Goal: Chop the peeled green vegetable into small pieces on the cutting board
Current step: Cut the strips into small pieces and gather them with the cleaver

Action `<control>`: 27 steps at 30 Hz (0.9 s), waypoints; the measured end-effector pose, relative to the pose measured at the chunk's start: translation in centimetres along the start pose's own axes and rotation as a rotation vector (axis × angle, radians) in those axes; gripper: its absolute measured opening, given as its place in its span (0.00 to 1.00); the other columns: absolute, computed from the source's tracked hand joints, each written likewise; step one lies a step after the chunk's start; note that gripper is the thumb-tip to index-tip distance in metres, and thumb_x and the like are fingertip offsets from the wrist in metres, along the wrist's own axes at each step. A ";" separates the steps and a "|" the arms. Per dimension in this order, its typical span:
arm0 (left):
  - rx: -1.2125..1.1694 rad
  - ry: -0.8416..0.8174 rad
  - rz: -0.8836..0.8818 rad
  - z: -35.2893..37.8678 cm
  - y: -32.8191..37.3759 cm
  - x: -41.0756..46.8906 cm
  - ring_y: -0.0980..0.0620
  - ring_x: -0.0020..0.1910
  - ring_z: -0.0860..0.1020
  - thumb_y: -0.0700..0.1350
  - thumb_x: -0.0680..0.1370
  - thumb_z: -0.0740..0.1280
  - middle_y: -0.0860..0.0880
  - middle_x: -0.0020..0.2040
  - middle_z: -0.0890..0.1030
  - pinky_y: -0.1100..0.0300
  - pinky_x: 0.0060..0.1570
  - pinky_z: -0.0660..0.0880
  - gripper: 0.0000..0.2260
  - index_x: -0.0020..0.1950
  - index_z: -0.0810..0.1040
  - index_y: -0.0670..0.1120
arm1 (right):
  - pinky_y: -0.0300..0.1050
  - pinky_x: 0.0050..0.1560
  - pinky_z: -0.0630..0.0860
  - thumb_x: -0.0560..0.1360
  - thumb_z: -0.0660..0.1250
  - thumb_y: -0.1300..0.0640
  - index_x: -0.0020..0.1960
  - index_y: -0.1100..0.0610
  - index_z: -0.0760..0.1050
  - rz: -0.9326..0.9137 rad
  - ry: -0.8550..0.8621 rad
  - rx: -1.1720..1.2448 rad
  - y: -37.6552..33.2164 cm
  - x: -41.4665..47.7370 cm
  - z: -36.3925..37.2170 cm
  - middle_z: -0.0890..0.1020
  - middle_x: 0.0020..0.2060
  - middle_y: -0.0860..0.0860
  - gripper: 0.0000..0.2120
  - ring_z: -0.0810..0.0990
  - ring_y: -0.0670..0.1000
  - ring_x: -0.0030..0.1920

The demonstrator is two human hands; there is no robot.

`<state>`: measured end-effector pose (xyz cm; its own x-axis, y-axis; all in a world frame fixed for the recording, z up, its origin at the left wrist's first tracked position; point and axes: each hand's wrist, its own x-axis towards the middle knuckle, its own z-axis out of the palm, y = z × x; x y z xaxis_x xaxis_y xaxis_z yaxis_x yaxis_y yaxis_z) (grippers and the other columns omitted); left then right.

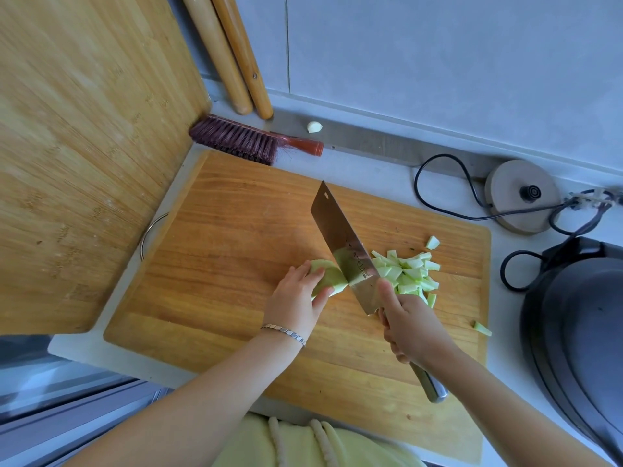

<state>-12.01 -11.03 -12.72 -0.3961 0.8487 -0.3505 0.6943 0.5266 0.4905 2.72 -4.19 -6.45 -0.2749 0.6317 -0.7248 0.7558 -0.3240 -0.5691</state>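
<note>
The left hand (pixel 296 301) curls its fingers (pixel 318 274) over the peeled green vegetable (pixel 328 276) on the cutting board (pixel 236 251). The right hand (pixel 413 326) grips the cleaver (pixel 347 251), blade against the vegetable; cut pieces (pixel 411 274) lie just beyond.

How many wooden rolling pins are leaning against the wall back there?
2. Both stand side by side in the corner behind the brush: the paler rolling pin on the left, the darker rolling pin touching it on the right.
</note>
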 end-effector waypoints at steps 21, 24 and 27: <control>-0.016 0.000 0.002 -0.1 0.2 -0.1 0.47 0.73 0.59 0.53 0.78 0.59 0.50 0.73 0.64 0.54 0.65 0.67 0.20 0.69 0.68 0.50 | 0.43 0.28 0.61 0.78 0.48 0.38 0.33 0.56 0.62 0.002 0.036 -0.159 1.7 1.4 2.1 0.63 0.23 0.50 0.25 0.61 0.49 0.23; -0.023 0.014 0.000 -0.1 0.2 -0.1 0.48 0.73 0.59 0.53 0.78 0.60 0.51 0.73 0.64 0.54 0.64 0.68 0.19 0.69 0.68 0.51 | 0.46 0.30 0.60 0.77 0.49 0.38 0.31 0.55 0.59 -0.012 0.060 -0.098 2.1 2.3 3.3 0.62 0.23 0.50 0.25 0.59 0.49 0.23; -0.025 0.019 0.010 -0.1 0.0 -0.1 0.49 0.73 0.60 0.53 0.78 0.60 0.50 0.73 0.64 0.56 0.64 0.68 0.19 0.68 0.68 0.51 | 0.40 0.24 0.60 0.78 0.50 0.38 0.29 0.55 0.59 0.034 0.031 0.041 2.1 2.4 2.8 0.61 0.20 0.48 0.26 0.58 0.48 0.20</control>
<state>-11.99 -11.08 -12.63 -0.4011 0.8543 -0.3305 0.6828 0.5194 0.5139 1.95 -5.27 -10.47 -0.2310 0.6410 -0.7320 0.7393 -0.3734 -0.5603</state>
